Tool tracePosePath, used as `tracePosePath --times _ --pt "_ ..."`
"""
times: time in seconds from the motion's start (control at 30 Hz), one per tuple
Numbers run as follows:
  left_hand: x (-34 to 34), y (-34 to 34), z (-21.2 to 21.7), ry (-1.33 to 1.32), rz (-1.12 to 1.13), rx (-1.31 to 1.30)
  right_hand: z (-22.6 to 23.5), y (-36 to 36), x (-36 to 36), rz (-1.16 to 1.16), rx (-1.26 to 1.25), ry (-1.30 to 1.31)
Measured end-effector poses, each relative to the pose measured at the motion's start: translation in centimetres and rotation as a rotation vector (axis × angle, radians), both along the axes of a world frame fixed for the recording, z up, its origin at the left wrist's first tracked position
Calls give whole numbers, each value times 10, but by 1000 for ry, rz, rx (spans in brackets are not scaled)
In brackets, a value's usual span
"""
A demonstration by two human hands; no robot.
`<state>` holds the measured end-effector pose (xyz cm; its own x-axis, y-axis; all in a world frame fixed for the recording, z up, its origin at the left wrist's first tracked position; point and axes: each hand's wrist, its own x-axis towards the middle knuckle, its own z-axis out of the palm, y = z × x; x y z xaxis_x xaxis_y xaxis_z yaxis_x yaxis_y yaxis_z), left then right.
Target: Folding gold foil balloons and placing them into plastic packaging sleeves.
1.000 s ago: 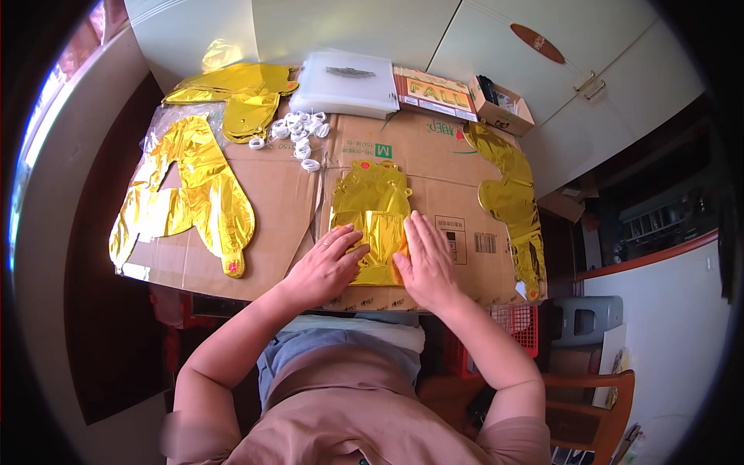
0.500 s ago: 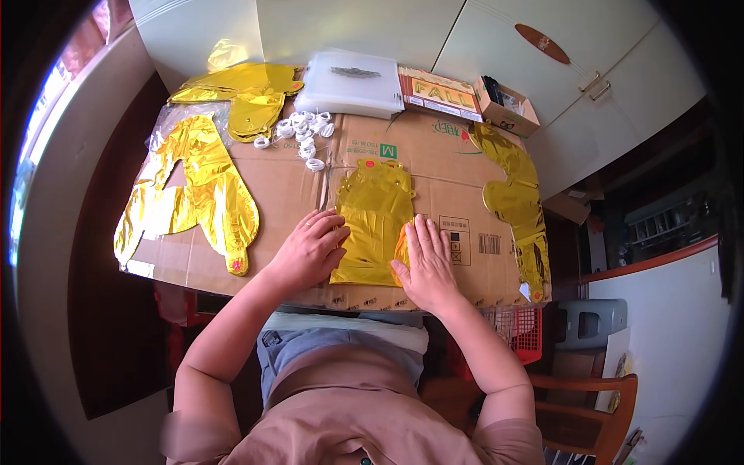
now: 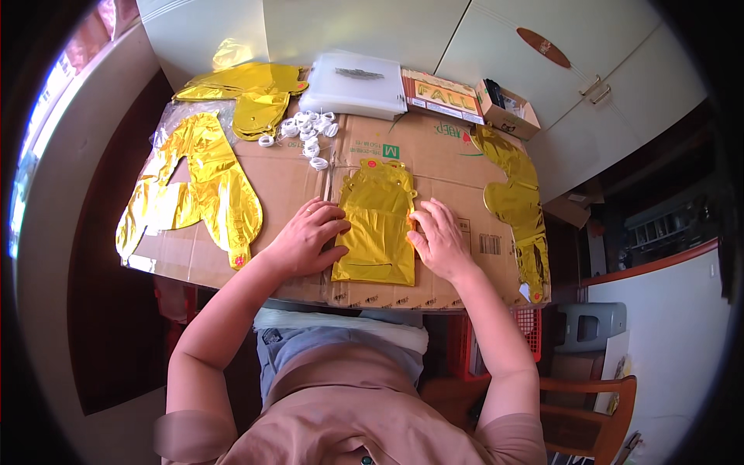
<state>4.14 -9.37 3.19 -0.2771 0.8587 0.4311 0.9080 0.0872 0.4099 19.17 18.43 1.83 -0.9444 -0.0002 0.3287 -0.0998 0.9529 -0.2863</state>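
Note:
A gold foil balloon (image 3: 376, 240), folded into a flat rectangular packet, lies in front of me near the table's front edge. At its left side is my left hand (image 3: 308, 236), fingers bent onto the edge and thumb lower down against it. My right hand (image 3: 440, 239) grips the opposite edge with curled fingers and thumb, a bit of orange showing by the fingertips. Along the packet's top run small tabs, one with a red mark. Another gold foil balloon (image 3: 194, 190), A-shaped and unfolded, rests to the left. A further one (image 3: 521, 209), curvy, is spread at the right edge.
Flattened cardboard (image 3: 294, 194) covers the table. Toward the back are more gold foil balloons (image 3: 256, 85), several white ribbon coils (image 3: 310, 128), a translucent plastic case (image 3: 353, 89), a printed box (image 3: 442, 94) and a small open carton (image 3: 508, 108). A wooden chair (image 3: 597, 422) stands right.
My right hand has gone from lying flat on the packet's right side to curling at its right edge, slightly farther right. The packet's right side now lies flatter. My left hand has barely moved.

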Motion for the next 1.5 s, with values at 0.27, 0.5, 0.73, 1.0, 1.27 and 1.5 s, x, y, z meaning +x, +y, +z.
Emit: tracePosePath --times 0.27,0.5,0.73,1.0,1.27,1.5 --pt "7 -7 -1 -108 -2 -31 -2 -7 15 95 22 73" --pt "59 -44 6 -34 -162 -42 7 -30 75 214 59 49" --pt "77 -55 -5 182 -147 -55 22 -34 105 300 74 -64" --pt "84 -41 -13 115 -6 64 -2 -37 99 235 98 112" --pt "76 -34 -12 87 14 112 2 -42 83 183 44 159" --pt "62 -30 -12 45 -16 118 8 -40 74 213 -40 194"
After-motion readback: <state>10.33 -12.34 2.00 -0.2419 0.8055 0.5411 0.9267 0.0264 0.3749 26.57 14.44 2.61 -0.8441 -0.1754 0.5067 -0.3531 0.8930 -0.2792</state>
